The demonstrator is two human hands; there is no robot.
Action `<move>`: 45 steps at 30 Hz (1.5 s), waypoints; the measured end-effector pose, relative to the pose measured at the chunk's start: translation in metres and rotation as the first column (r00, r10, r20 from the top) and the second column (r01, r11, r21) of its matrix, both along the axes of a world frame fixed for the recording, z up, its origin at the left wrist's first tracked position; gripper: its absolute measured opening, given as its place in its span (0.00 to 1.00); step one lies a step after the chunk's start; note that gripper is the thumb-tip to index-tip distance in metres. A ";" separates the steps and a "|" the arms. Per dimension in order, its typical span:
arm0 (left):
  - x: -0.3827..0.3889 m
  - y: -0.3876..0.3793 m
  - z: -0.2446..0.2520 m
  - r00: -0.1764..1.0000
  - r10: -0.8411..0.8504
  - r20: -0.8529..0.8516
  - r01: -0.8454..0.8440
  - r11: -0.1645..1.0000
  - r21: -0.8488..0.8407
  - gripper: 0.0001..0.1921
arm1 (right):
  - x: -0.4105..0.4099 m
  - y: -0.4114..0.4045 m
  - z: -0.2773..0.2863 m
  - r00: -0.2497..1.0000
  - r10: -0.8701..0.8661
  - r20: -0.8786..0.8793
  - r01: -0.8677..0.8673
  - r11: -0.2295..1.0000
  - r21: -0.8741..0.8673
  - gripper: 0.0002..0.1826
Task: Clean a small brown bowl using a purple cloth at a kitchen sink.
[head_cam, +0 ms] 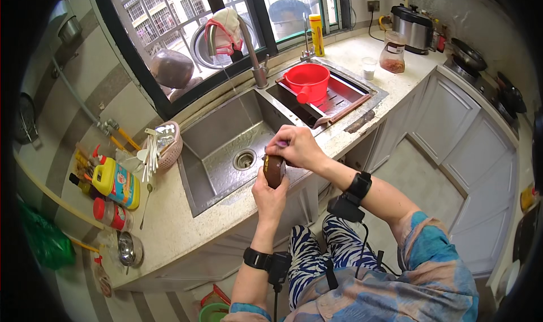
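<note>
My left hand [270, 193] grips a dark brown rounded container [273, 171] from below, over the front edge of the sink. Yellow marking shows on its side. The fingers of my right hand [299, 147] are bent at its top, pinching a small purple thing [281, 143] mostly hidden by them. What the purple thing is cannot be made out. Behind both hands lies the stainless steel sink basin [212, 152], wet inside, with a round drain [244, 159]. A thin stream of water falls from the tall faucet [254, 54], which has a red-edged white cloth [225, 31] draped over it.
A red plastic dipper [309, 82] sits over the second basin. On the left counter stand a pink basket [169, 150] with utensils, a yellow detergent jug [116, 184], a red-lidded jar [112, 213] and a metal bowl [128, 249]. An electric pressure cooker [411, 29] stands at the far right.
</note>
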State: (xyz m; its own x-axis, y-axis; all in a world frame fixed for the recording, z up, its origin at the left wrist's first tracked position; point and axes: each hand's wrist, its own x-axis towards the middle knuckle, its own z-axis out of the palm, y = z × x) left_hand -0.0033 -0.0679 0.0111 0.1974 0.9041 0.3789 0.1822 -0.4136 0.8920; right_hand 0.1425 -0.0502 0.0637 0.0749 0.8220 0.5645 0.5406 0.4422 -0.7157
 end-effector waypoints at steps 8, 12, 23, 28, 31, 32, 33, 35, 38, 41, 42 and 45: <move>0.003 0.000 0.000 0.999 0.014 0.039 -0.017 0.997 0.072 0.19 | -0.014 -0.019 -0.008 0.999 0.038 0.032 -0.042 0.987 0.157 0.05; 0.006 0.002 0.000 0.998 -0.001 0.065 -0.007 0.993 0.121 0.16 | 0.005 0.001 -0.002 0.999 -0.032 -0.028 0.031 0.999 -0.024 0.05; -0.001 0.006 -0.008 0.999 -0.011 0.039 0.009 0.998 0.069 0.18 | -0.020 -0.026 -0.011 0.993 0.007 0.119 -0.028 0.984 0.176 0.04; 0.003 0.003 0.002 1.000 -0.019 0.012 0.019 0.999 0.036 0.20 | 0.006 0.005 -0.004 0.999 -0.041 -0.012 0.041 0.999 -0.023 0.07; -0.001 0.004 0.001 0.999 -0.006 -0.033 0.006 1.000 -0.009 0.22 | -0.010 -0.011 -0.007 0.996 0.050 0.070 -0.061 0.985 0.162 0.05; -0.003 0.007 -0.003 1.000 0.012 -0.001 -0.012 0.998 0.057 0.21 | -0.021 -0.022 -0.007 0.989 0.054 0.136 -0.075 0.986 0.152 0.04; -0.002 0.006 -0.005 0.999 0.014 0.030 -0.017 0.993 0.118 0.21 | -0.022 -0.025 -0.005 0.990 0.052 0.134 -0.072 0.986 0.148 0.04; -0.003 0.004 -0.005 0.999 -0.002 0.039 -0.002 0.994 0.112 0.20 | -0.021 -0.025 -0.003 0.994 0.043 0.104 -0.056 0.990 0.128 0.04; -0.005 0.001 -0.003 0.999 0.007 -0.045 -0.011 0.996 -0.089 0.20 | -0.002 -0.008 -0.003 0.998 0.017 0.056 -0.020 0.999 0.038 0.05; -0.014 -0.002 -0.028 0.990 -0.069 0.120 0.073 0.997 -0.026 0.21 | -0.003 0.000 -0.002 1.000 -0.007 0.030 0.008 1.000 -0.019 0.06; -0.014 -0.004 -0.027 0.991 -0.085 0.100 0.087 0.996 -0.015 0.22 | -0.001 0.001 -0.001 1.000 -0.001 0.021 0.002 0.999 -0.054 0.07; -0.008 -0.007 -0.017 0.986 -0.074 0.147 0.071 0.997 0.025 0.20 | 0.005 0.008 -0.003 1.000 0.003 0.024 -0.002 0.997 -0.074 0.09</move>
State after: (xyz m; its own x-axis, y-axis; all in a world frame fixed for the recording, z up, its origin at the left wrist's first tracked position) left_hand -0.0116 -0.0745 -0.0059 0.2024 0.8817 0.4262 0.0179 -0.4385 0.8986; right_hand 0.1477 -0.0418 0.0610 0.0602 0.8616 0.5040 0.5567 0.3900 -0.7334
